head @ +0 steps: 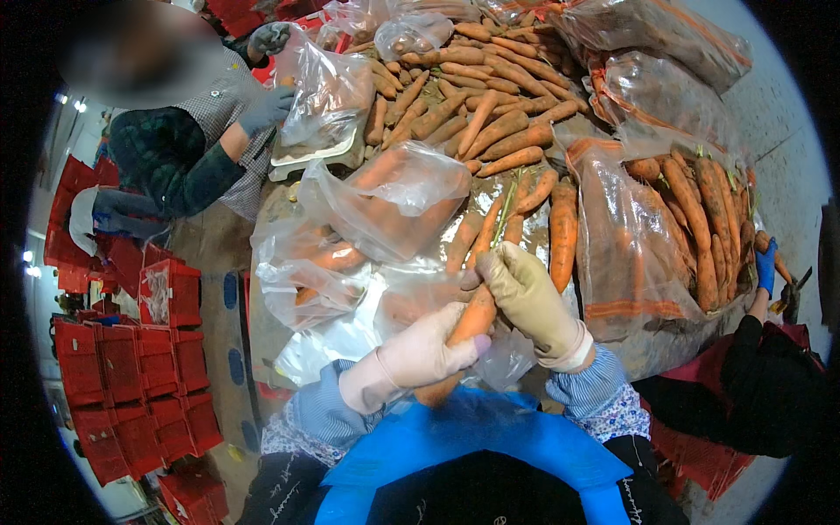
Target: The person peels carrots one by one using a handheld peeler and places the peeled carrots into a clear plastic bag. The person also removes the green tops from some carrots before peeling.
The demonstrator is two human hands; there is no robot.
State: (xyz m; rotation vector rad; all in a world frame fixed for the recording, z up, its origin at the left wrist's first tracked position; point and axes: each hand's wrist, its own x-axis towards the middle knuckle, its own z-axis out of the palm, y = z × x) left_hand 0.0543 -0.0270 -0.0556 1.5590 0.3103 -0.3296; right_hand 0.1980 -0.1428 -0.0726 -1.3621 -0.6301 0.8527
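A carrot [474,320] lies in my left hand [417,354], which wears a pale glove and wraps round its middle. The carrot's lower end [438,391] shows below the hand, over a blue apron [479,426]. At the upper end, the gloved fingers of my right hand [535,305] pinch the carrot; the fingertips look soiled and hide the exact grip. Just beyond my hands lie loose carrots [563,233], some with green stems [504,213]. To the left sits a clear plastic bag [394,197] of carrots, with another bag [308,275] nearer me.
A carrot heap [485,85] covers the table's far side. An open sack [623,262] of carrots lies right, with filled sacks [656,39] beyond. One co-worker's gloved hand [266,111] touches a bag on a scale [315,157]; another's blue-gloved hand [765,266] holds a carrot. Red crates [131,367] stand left.
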